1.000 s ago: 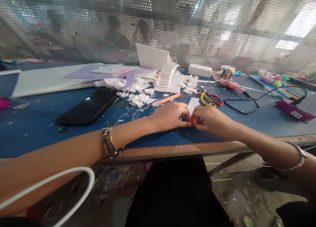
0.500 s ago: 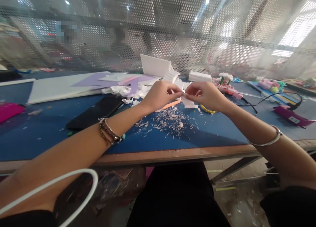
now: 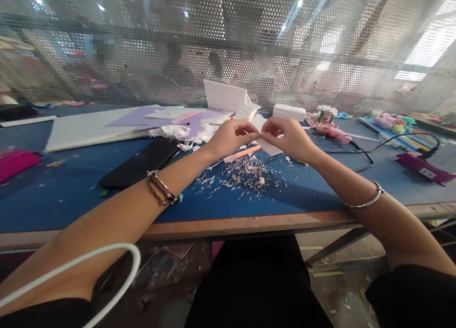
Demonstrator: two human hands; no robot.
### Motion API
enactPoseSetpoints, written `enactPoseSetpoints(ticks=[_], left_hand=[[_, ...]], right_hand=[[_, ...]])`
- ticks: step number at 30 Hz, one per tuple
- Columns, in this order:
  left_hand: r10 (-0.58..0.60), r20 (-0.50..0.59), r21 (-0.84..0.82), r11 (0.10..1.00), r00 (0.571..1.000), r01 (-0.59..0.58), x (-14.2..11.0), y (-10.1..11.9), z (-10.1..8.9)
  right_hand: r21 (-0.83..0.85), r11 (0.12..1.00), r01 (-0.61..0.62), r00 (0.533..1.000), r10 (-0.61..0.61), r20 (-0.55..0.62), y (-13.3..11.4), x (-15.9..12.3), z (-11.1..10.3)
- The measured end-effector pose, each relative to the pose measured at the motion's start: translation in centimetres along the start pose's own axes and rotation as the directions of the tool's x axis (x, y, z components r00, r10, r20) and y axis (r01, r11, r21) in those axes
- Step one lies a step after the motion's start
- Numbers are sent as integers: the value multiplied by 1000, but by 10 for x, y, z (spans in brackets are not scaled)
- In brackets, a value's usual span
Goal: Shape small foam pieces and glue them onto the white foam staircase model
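My left hand (image 3: 231,138) and my right hand (image 3: 290,137) meet over the blue table, thumbs and forefingers pinched tip to tip. Whatever lies between the fingertips is too small to make out. Right below them is a white sheet piece (image 3: 270,147), partly covered by my right hand; I cannot tell whether the fingers touch it. An orange stick-like tool (image 3: 246,152) lies under my left hand. Nearer to me spreads a heap of pale shreds (image 3: 249,173). A sliver of something yellow (image 3: 302,163) shows beneath my right hand.
White boards and purple sheets (image 3: 131,117) lie at the back left, beside a black flat object (image 3: 140,162). White blocks (image 3: 289,111) stand at the back. A pink glue gun (image 3: 335,134) and its black cord lie right. A perforated metal screen (image 3: 228,47) rises behind.
Both hands have shifted slightly left, still fingertip to fingertip. My right hand and forearm have turned inward, now covering more of the yellow thing. More of the orange tool shows.
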State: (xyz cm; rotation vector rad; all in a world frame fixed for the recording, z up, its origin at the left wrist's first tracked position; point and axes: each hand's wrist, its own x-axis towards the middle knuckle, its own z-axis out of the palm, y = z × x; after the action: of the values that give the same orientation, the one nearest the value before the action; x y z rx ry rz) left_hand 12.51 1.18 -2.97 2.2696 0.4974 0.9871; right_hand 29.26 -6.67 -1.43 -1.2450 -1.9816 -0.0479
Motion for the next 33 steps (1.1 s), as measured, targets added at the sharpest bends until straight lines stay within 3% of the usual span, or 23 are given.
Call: enactPoseSetpoints(ticks=[9, 17, 22, 27, 33], left_hand=[[-47, 20, -66, 997, 999, 48, -7, 7, 7], [-101, 31, -308, 945, 994, 106, -11, 14, 10], [-86, -64, -387, 920, 994, 54, -13, 16, 14], [-62, -80, -405, 914, 995, 25, -15, 20, 15], [-58, -130, -499, 866, 990, -15, -16, 23, 20]], right_hand=[[-41, 999, 35, 999, -34, 5, -10, -3, -8], [132, 991, 30, 1000, -30, -2, -2, -5, -4], [219, 972, 80, 994, -62, -90, -5, -7, -2], [66, 976, 208, 967, -196, -160, -13, -11, -4], [-11, 977, 211, 937, -205, -281, -19, -17, -2]])
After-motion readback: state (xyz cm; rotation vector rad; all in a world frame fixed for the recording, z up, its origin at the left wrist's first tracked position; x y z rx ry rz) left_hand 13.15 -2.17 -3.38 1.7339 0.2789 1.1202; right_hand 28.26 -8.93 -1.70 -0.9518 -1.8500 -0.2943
